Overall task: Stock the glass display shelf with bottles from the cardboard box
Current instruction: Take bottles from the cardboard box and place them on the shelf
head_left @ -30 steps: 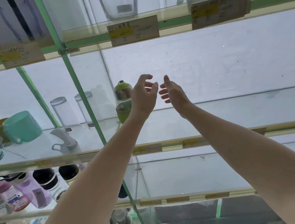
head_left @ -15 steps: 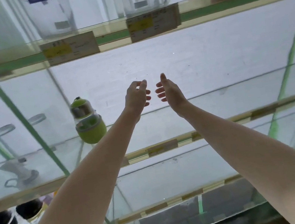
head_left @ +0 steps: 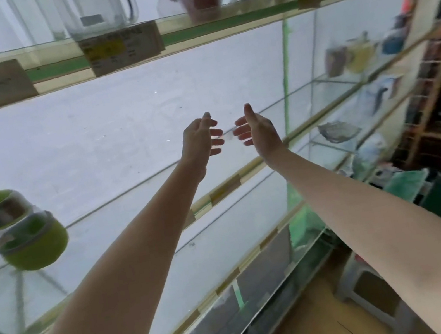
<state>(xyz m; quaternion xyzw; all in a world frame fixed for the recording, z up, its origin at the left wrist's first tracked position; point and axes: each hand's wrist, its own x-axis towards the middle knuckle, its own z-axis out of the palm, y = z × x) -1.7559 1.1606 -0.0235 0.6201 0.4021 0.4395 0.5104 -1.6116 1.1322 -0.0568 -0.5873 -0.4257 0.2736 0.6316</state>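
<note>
Shelf view swung rightward (hands empty), bottle now far left

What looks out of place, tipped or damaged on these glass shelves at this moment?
Nothing is clearly damaged or spilled. The round green-and-clear plastic bottle appears tilted on the glass display shelf, but the whole view slants likewise. Both the left hand and right hand hover empty; no cardboard box shows.

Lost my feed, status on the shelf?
Left hand and right hand open, empty. Green bottle on glass shelf. No box in view.
</note>
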